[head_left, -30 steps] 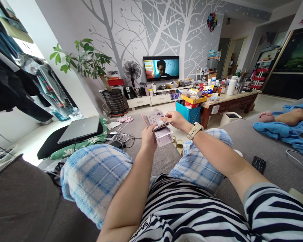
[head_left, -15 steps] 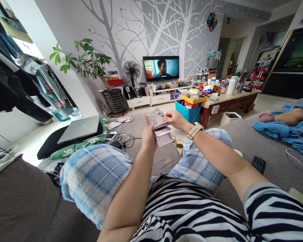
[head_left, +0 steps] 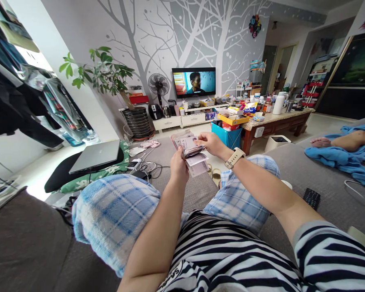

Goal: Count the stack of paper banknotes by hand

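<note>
Head view — the left hand is closed around the lower part of a wad of paper notes, probably banknotes, held up in the air above the person's knees. The left fingers wrap behind the stack and the grip looks firm. The right hand comes in from the other side, its fingers curled down onto the top notes. Can't tell if they pinch a note or only touch it. A smartwatch sits on the right wrist.

The notes look light, thin and soft, likely to bend and slide over each other. Best place to hold is the thick gathered part in the left hand; the loose sheets sticking out at the lower right edge could slip. Nothing but the hands touches the wad, so there is open air around it for moving.

Below and ahead are the blue plaid pajama knees and a grey sofa. Off to the left, a laptop lies on a black cushion, near tangled cables. Right side — a TV remote on the sofa, plus another person's bare foot by a blue cloth.
</note>
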A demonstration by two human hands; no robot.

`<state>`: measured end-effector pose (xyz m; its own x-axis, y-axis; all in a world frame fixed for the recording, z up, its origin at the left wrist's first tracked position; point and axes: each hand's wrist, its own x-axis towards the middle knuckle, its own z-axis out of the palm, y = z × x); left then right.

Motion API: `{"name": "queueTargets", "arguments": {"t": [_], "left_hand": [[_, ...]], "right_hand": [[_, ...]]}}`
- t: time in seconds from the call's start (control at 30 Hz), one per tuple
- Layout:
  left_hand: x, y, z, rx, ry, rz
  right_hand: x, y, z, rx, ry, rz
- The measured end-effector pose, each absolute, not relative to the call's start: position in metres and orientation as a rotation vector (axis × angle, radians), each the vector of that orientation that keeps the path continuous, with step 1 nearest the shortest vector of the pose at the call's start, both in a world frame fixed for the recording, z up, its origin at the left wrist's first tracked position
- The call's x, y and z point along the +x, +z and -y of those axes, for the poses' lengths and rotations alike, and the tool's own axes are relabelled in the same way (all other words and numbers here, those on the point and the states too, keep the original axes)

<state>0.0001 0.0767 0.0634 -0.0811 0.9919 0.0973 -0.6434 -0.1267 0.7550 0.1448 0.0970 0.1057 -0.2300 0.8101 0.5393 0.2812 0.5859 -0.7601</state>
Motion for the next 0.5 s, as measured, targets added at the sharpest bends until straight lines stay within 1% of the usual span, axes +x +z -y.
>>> {"name": "queueTargets", "arguments": {"t": [0.2, 0.5], "left_hand": [[0.0025, 0.0728, -0.0679, 0.674, 1.625, -0.619], [0.0023, 0.0706, -0.07, 0.704, 1.649, -0.612]], "right_hand": [[0.1417, 0.1074, -0.092, -0.765, 0.841, 1.794], [0.1422, 0.1018, -0.0993, -0.79, 0.859, 1.855]]}}
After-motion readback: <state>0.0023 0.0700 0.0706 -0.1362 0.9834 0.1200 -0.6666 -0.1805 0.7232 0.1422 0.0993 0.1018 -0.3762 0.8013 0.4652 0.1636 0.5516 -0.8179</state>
